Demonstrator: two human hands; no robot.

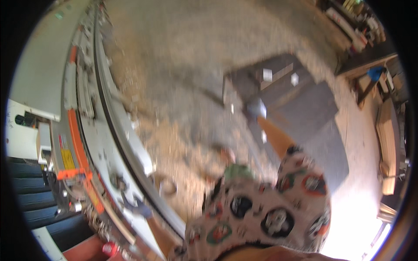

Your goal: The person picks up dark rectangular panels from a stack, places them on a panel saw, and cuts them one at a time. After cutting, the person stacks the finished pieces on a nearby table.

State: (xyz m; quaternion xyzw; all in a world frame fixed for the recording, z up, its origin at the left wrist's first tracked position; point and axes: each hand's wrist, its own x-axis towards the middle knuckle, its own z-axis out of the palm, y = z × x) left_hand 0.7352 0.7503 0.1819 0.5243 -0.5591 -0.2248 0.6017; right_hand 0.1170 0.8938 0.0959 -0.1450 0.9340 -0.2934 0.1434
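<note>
My left hand (138, 209), in a grey-blue glove, is over the pale rail table (109, 143) of a long machine at the left. Its fingers look stretched apart, with nothing seen in them, though motion blurs them. My right hand (257, 108), also gloved, reaches forward to the dark panels (305, 108) at the right. It is at their left edge, and blur hides whether the fingers grip them. The panels lie overlapping in a stack and carry small white labels (267, 75).
An orange guard strip (77, 135) runs along the machine, beside a large pale board (48, 65). The concrete floor (174, 43) is strewn with sawdust and scraps. A wooden bench (370, 63) and leaning curved boards (386, 143) stand at the right.
</note>
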